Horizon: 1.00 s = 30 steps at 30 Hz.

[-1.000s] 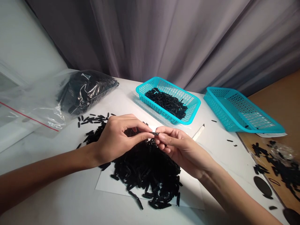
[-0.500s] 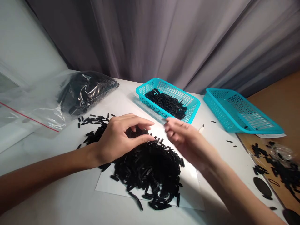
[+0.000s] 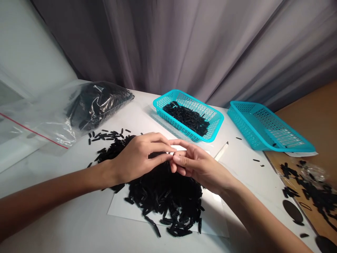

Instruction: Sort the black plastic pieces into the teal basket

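Observation:
Over a pile of small black strips (image 3: 168, 196), my two hands meet fingertip to fingertip. My left hand (image 3: 143, 154) comes in from the left with thumb and fingers closed in a pinch. Facing it, my right hand (image 3: 196, 160) is pinched too, its other fingers curled. Whatever lies between the fingertips is too small and covered to make out. White paper (image 3: 119, 203) lies under the pile, and shorter black pieces (image 3: 105, 135) are scattered at its upper left.
Behind the hands stands a turquoise basket (image 3: 217, 130) holding black strips. Another turquoise basket (image 3: 252, 135) sits at the right. A clear zip bag (image 3: 100, 102) full of black pieces lies at left. A white pen-like stick (image 3: 221, 151) and a black oval (image 3: 292, 211) are at right.
My right hand has moved left and down from near the basket, and its fingertips now meet those of my left hand. The left thumb and fingers have closed together.

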Motion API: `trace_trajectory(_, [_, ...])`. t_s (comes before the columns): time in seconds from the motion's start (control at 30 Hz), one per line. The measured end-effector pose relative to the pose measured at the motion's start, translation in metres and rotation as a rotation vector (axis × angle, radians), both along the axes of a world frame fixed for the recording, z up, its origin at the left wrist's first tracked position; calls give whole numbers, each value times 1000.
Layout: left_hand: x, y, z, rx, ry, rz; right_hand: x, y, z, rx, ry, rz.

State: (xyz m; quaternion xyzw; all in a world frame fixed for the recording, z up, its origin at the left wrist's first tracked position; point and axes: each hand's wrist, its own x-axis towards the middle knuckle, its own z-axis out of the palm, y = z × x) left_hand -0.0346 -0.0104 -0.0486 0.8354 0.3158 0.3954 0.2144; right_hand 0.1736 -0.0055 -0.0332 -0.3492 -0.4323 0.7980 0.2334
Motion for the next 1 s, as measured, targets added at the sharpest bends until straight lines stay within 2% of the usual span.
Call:
trace_trajectory(0.1, [0, 1, 0, 2, -4, -47, 3, 0, 1, 45, -30, 44])
trace_trajectory(0.17, [0, 0, 2, 29, -8, -23, 5, 1, 1, 54, -42, 38])
trace_trajectory(0.4, [-1, 2, 7, 96, -34, 133, 5, 5, 0, 92, -50, -139])
trace_trajectory(0.7, [-1, 2, 4, 147, -67, 115, 2, 3, 3, 231, -122, -194])
trace_trajectory(1.0, [-1, 2, 5, 194, -52, 130, 2, 1, 2, 242, -144, -193])
